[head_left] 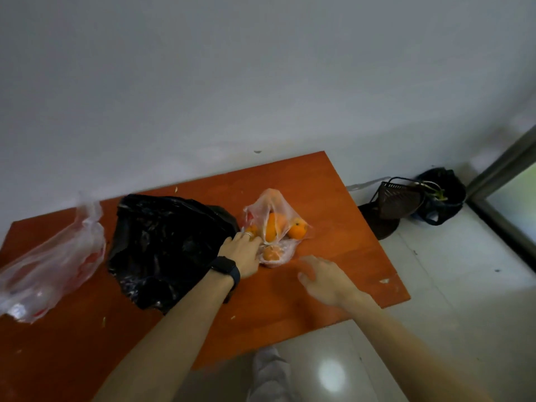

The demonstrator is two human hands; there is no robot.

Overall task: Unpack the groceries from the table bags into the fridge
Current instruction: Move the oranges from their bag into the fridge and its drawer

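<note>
Materials, table (333, 198) and floor (464, 285).
Table: smooth orange-brown wood-look top, chipped near right edge. Clear bag (278, 210): thin glossy plastic. Black bag (162, 242): crinkled, shiny plastic. Floor: glossy tiles.

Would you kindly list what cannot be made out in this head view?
Head view:
Black bag: opaque plastic hides its contents.
Left hand: fingertips hidden against the orange bag; grip unclear.
Right hand: motion-blurred.
Clear bag at left: blurred, contents unreadable.
Fridge: outside the frame.
</note>
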